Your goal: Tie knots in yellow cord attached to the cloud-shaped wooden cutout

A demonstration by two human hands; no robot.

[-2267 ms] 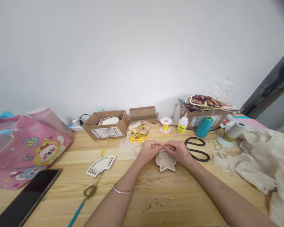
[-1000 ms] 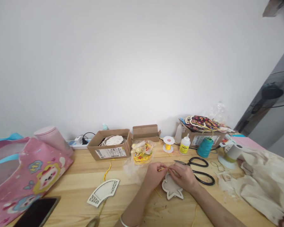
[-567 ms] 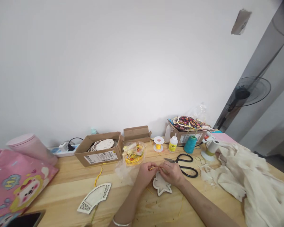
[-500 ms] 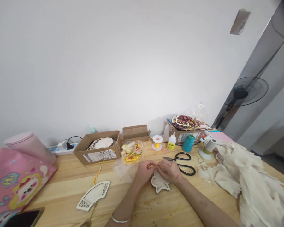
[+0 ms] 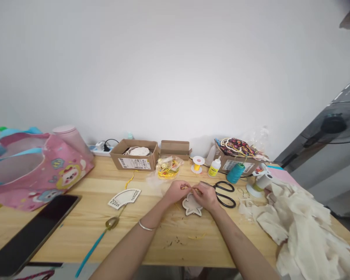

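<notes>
My left hand (image 5: 178,191) and my right hand (image 5: 205,195) meet fingertip to fingertip over the table. Both are closed in a pinch on a thin yellow cord (image 5: 187,188). Just below the fingers lies a pale, flower-shaped wooden piece (image 5: 192,206) with a cut-out outline; its upper end is hidden by my right hand. Black-handled scissors (image 5: 226,194) rest to the right of my right hand, their blades partly behind it. To the left lies a fan-shaped wooden piece (image 5: 124,198) with a yellow cord at its top and a tassel with a blue tail (image 5: 90,249) below.
Along the wall stand a cardboard box (image 5: 134,155), a bag of yellow cords (image 5: 168,169), a spool (image 5: 197,165), a glue bottle (image 5: 214,168) and teal thread (image 5: 235,173). Cream cloth (image 5: 300,225) covers the right side. A phone (image 5: 32,235) and pink bag (image 5: 55,167) lie left.
The camera view has shifted, showing more of the table's front edge and the pink bag. My hands stay pinched together on the cord above the flower-shaped piece.
</notes>
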